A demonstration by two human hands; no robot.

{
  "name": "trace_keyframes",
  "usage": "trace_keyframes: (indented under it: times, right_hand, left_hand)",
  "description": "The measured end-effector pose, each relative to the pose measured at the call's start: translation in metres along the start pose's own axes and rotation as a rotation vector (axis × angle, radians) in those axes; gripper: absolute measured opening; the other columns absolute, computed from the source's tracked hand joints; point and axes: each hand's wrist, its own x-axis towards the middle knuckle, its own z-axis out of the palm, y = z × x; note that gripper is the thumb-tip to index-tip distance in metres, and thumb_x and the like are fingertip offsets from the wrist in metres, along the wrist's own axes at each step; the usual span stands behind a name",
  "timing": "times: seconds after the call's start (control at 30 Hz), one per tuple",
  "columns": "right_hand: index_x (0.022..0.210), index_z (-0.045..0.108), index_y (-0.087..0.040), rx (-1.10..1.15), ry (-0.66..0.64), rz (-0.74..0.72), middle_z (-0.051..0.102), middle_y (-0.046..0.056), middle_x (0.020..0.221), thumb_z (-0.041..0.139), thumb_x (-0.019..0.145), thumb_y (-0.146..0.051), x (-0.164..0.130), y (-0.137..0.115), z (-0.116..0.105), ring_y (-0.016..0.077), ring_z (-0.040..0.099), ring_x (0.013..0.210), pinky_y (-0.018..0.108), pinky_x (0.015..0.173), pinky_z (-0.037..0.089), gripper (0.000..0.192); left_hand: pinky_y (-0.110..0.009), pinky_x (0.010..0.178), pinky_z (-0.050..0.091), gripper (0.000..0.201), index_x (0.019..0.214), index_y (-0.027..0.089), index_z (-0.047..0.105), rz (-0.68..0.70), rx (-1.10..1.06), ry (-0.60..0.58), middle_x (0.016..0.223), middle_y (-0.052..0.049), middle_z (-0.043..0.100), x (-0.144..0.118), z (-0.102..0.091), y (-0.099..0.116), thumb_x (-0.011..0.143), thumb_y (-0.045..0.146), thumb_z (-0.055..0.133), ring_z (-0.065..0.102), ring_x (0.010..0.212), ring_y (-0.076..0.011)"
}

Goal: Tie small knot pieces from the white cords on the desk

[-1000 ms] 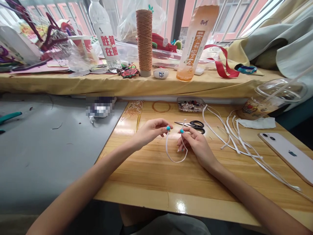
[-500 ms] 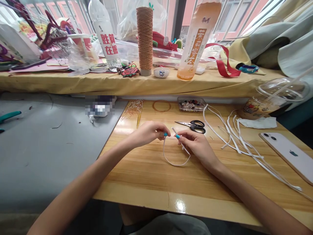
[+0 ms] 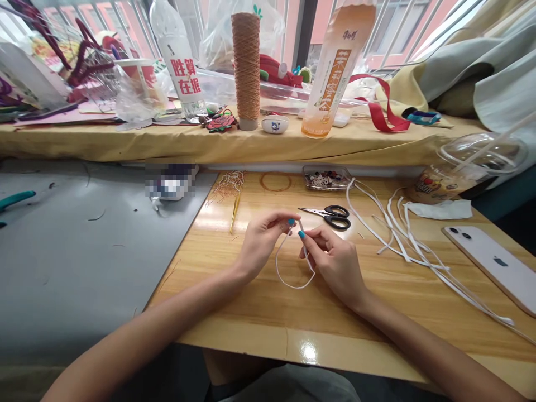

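- White cord (image 3: 297, 287) hangs as an open loop between the two hands on my feed, its low bend over the wooden tabletop (image 3: 251, 329).
- I see the left hand (image 3: 268, 240) with thumb and forefinger closed in a pinch on one end of it; the other fingers are curled in.
- I see the right hand (image 3: 335, 258) pinching the cord just below its other end, thumb against forefinger, with that tip standing up by the left fingertips. Whether they touch it, I can't tell.
- My main worry is a slip: so little cord sits in each pinch that a small tug could pull an end free.
- I'd also watch for twisting; rolling either thumb might kink the slack loop.
- The scissors (image 3: 325, 214) lie near the right hand, points towards the left, so a careless forward reach could meet the blades.
- Loose white strands (image 3: 407, 259) lie farther right; a wide sweep of that arm might snag them.
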Motion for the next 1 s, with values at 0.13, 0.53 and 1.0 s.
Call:
trace_keyframes:
  times: [0.13, 0.53, 1.0]
  right_hand:
    - [0.074, 0.050, -0.018, -0.097, -0.007, -0.067, 0.055, -0.002, 0.051, 0.045, 0.081, -0.034, -0.002, 0.002, 0.001, 0.0079, 0.046, 0.039, 0.020, 0.041, 0.035, 0.018]
    - [0.073, 0.048, -0.019, 0.049, -0.156, -0.040, 0.057, -0.001, 0.057, 0.046, 0.080, -0.032, 0.000, 0.004, 0.002, 0.0098, 0.052, 0.048, 0.021, 0.047, 0.039, 0.015]
    - [0.064, 0.054, -0.016, 0.521, -0.466, 0.236, 0.060, 0.005, 0.088, 0.051, 0.075, -0.041, 0.016, 0.008, -0.005, 0.0146, 0.055, 0.082, 0.026, 0.070, 0.045, 0.027]
  left_hand:
    - [-0.025, 0.078, 0.042, 0.011, 0.078, 0.021, 0.066, 0.016, -0.067, 0.091, 0.085, -0.001, 0.063, -0.005, 0.005, -0.003, 0.072, 0.021, 0.058, 0.054, 0.085, -0.0127]
    - [-0.021, 0.071, 0.041, 0.023, 0.092, 0.022, 0.064, -0.130, -0.249, 0.093, 0.071, 0.002, 0.061, -0.007, 0.011, -0.008, 0.069, 0.024, 0.062, 0.054, 0.070, -0.0083]
    - [-0.022, 0.069, 0.039, 0.012, 0.073, 0.013, 0.055, -0.110, -0.369, 0.221, 0.064, 0.001, 0.060, 0.015, -0.009, -0.004, 0.070, 0.023, 0.060, 0.054, 0.064, -0.0073]
